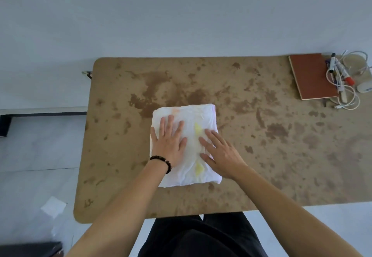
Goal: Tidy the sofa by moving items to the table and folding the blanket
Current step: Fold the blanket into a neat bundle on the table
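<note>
Both flat palms — left hand [170, 146], right hand [220, 154] — press the folded blanket [193, 119]: soft, light, best lifted from underneath.

Bare forearms, dark beaded bracelet [161, 161] on the left wrist — black trousers [201, 236] below.
</note>
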Action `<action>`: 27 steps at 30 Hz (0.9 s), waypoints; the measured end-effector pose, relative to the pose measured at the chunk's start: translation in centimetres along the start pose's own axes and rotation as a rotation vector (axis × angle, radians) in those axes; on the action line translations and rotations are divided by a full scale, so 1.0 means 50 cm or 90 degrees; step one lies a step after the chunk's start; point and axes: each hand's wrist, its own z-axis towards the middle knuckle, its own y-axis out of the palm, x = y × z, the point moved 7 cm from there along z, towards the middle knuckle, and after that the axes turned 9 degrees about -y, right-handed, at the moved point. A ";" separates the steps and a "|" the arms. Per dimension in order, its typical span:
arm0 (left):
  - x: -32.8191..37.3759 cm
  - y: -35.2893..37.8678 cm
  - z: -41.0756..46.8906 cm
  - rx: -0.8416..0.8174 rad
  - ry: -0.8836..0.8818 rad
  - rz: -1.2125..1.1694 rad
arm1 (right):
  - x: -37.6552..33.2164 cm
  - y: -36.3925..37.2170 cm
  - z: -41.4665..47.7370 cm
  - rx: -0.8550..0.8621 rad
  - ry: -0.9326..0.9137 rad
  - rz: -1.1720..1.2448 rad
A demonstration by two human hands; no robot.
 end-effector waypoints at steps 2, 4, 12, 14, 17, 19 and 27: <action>-0.002 0.030 0.027 -0.104 -0.012 -0.003 | 0.028 0.032 -0.018 -0.051 0.038 -0.019; -0.005 0.034 0.044 -0.148 -0.008 -0.020 | 0.045 0.047 -0.020 -0.061 0.084 0.031; -0.113 0.010 -0.049 0.010 -0.481 -0.456 | 0.086 -0.013 0.012 0.149 0.271 0.484; -0.131 0.036 -0.059 -0.049 -0.557 -0.501 | 0.105 -0.005 0.024 0.150 0.348 0.606; -0.122 0.045 -0.038 -0.127 -0.528 -0.638 | 0.112 0.012 0.042 0.135 0.375 0.698; -0.090 0.040 -0.019 -0.195 -0.454 -0.664 | 0.110 0.022 0.048 0.133 0.378 0.745; 0.015 -0.024 -0.082 -0.204 -0.406 -0.882 | 0.076 -0.092 -0.013 0.241 0.234 0.809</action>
